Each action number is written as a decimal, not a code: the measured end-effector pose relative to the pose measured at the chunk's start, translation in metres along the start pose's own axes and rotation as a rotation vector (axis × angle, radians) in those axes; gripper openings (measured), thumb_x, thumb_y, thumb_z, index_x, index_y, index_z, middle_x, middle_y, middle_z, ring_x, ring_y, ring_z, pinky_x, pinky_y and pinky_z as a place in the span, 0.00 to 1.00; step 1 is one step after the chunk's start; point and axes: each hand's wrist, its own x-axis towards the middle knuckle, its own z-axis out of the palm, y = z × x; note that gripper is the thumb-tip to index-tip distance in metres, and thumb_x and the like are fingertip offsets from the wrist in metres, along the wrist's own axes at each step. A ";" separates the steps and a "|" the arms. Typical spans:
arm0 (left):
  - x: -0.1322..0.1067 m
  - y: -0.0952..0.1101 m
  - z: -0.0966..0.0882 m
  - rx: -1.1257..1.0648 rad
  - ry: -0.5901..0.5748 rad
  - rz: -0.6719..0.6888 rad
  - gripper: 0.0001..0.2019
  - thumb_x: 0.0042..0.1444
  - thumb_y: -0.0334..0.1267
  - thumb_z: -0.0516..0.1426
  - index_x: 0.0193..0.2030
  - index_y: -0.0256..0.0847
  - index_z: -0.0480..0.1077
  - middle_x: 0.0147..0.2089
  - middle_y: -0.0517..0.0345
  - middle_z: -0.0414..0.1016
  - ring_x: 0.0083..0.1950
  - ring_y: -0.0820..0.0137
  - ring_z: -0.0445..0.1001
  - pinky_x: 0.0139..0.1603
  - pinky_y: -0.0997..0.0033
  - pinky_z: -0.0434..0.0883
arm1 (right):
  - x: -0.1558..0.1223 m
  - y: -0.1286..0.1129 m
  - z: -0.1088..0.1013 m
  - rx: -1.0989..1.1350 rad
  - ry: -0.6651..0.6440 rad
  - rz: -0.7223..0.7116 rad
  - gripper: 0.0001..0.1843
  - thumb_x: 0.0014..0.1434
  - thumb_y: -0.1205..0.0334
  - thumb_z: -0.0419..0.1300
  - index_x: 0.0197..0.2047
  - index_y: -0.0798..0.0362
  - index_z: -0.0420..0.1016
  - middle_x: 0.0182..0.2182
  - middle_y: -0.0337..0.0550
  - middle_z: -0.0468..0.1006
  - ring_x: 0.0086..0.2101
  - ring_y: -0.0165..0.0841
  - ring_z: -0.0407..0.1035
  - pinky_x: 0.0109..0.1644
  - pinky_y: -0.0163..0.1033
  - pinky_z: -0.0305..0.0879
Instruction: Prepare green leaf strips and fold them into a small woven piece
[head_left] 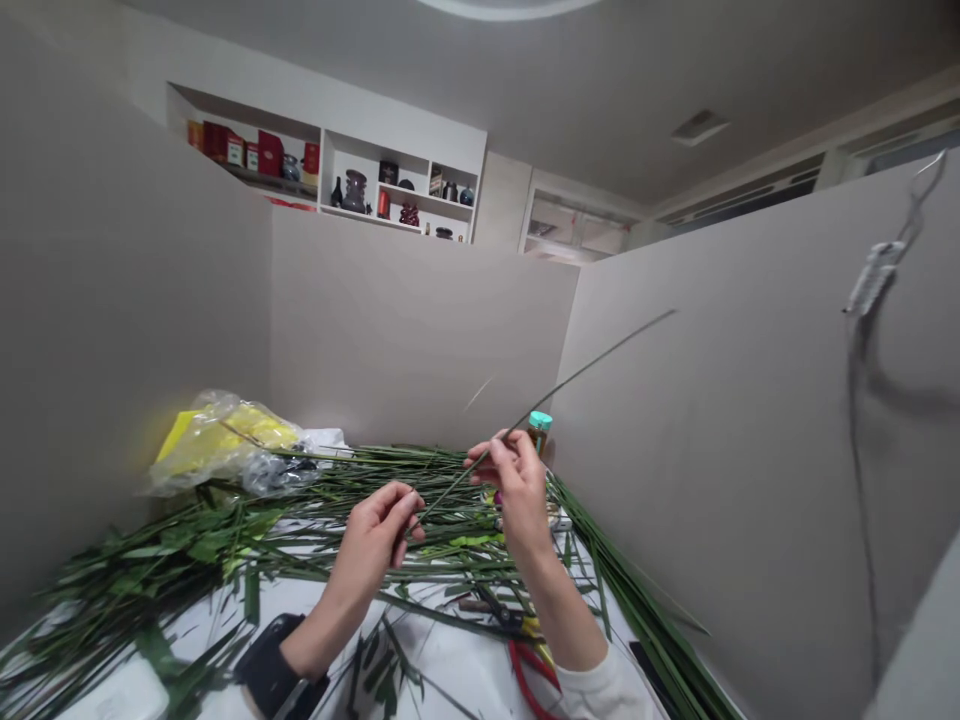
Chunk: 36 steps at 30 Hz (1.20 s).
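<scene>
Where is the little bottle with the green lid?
In the head view, the small bottle with the teal lid stands just beyond the right hand, at the far edge of the long green leaves, beside the gray partition wall.

Green stem [592, 365] blurred at its tip, red-handled pliers [531, 680] cut off below

My left hand [371, 545] and right hand [519, 490] are raised close together without touching, each pinching. The left fingers [405, 507] sit just below and left of the right fingers [491, 452], which curl inward against the thumb. My right forearm [559, 610] rises from a white sleeve [604, 690] behind those fingers, and my left wrist [300, 650] angles in from the lower left.
</scene>
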 end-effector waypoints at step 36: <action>0.044 0.024 0.011 -0.367 -0.272 0.121 0.09 0.63 0.40 0.60 0.33 0.38 0.70 0.25 0.68 0.68 0.23 0.76 0.69 0.24 0.73 0.71 | -0.007 0.036 0.017 0.052 -0.262 0.333 0.20 0.51 0.45 0.67 0.28 0.55 0.72 0.24 0.40 0.76 0.20 0.26 0.66 0.17 0.28 0.54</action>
